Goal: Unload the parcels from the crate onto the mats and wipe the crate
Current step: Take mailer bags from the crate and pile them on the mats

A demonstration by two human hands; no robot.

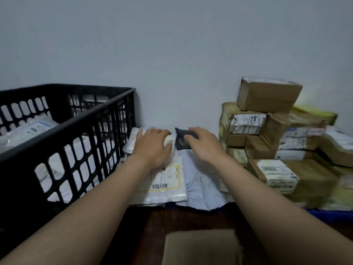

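Our left hand (152,145) curls over a white parcel (169,140). Right hand (204,144) rests loose-fingered on a dark parcel (181,132). Both parcels lie at the mat's (196,188) far edge. Crate (66,115), not yet emptied, lies leftward; left hand nearer.

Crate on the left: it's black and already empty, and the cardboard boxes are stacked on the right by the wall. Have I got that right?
Not quite. The black crate is not empty: the head view shows white parcels still lying inside it. The rest holds: it stands on the left, and the cardboard boxes are stacked on the right by the wall.
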